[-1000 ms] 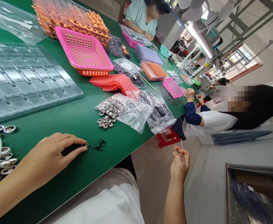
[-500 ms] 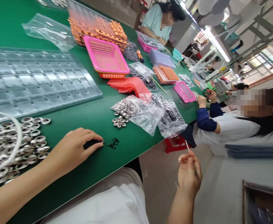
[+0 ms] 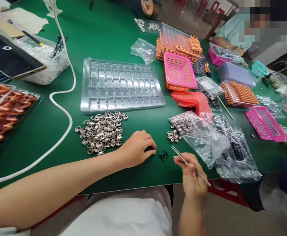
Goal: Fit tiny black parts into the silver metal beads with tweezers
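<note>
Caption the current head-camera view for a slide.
Left hand pinching a small metal piece, right hand holding tweezers near tiny black bits on a green table.

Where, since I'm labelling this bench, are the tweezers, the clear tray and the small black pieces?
Tweezers (image 3: 202,177): head view, rear shank.
Clear tray (image 3: 122,85): head view, middle surface.
Small black pieces (image 3: 163,156): head view, middle of the cluster.

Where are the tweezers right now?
In the head view, the tweezers are in the right hand, tips just right of the small black pieces.
</note>
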Demonstrator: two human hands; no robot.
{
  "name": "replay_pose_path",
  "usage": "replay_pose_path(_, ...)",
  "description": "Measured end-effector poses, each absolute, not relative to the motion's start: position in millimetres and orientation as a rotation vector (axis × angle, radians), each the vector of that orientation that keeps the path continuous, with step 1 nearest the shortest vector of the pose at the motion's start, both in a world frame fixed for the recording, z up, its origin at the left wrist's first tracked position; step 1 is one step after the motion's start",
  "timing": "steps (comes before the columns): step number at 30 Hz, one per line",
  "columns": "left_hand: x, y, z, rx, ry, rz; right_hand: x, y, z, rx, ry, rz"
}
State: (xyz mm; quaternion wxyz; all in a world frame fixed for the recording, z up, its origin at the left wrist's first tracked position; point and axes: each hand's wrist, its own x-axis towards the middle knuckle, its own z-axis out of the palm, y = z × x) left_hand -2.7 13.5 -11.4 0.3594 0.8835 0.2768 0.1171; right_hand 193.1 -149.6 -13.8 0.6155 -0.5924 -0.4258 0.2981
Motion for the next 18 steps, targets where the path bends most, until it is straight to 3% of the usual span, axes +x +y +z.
replay_pose_path(18, -3, 11, -16, 2.293, 0.708, 0.392, 197, -135, -21, -1.370, -0.690, 0.748)
